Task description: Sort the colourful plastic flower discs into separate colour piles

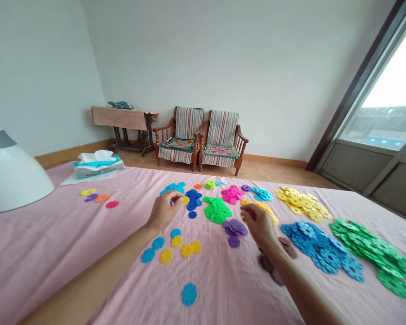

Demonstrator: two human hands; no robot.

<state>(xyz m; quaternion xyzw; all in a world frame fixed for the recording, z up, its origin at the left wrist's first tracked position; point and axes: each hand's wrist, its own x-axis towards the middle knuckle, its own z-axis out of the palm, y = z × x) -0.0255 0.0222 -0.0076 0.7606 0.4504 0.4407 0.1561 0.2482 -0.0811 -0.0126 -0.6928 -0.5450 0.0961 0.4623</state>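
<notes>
My left hand is pinched closed above the cloth, with a yellow notched plastic disc at its fingertips. A bit of blue shows between those fingers. Just beyond are a light blue pile and a dark blue pile of similar discs. My right hand has its fingers drawn together beside an orange-yellow pile; what they hold, if anything, cannot be made out. Brown discs lie partly hidden under my right forearm. Loose yellow discs and blue discs lie nearer me.
Green, pink and purple disc piles sit mid-table. Larger yellow, blue and dark green piles spread right. A tissue pack and white appliance stand left on the pink cloth.
</notes>
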